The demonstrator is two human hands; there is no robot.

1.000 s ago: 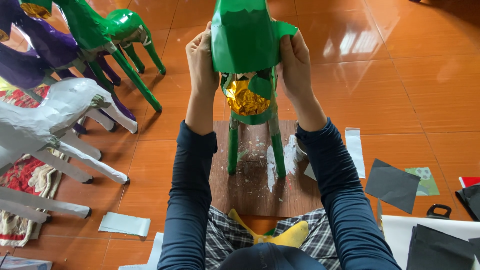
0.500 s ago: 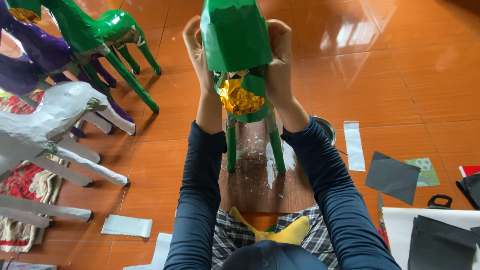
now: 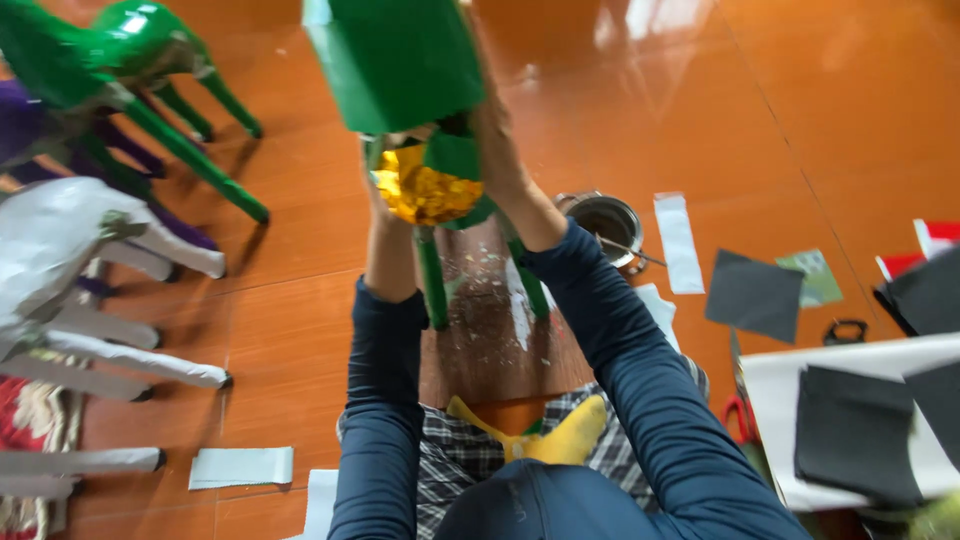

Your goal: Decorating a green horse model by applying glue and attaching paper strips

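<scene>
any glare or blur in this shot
Head view: bright window glare on the glossy orange tiled floor; the green paper-covered figure and both hands look soft with motion blur; the silver metal tin stays fairly readable.

Both hands now hold the green paper figure higher than a second ago, its top past the upper edge. A metal tin now shows beside the right forearm.

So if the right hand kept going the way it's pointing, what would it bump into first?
The right hand already lies along the side of the green paper animal, pointing away from the person. Past it, the way looks free over the orange floor, though depth is hard to judge.
</scene>
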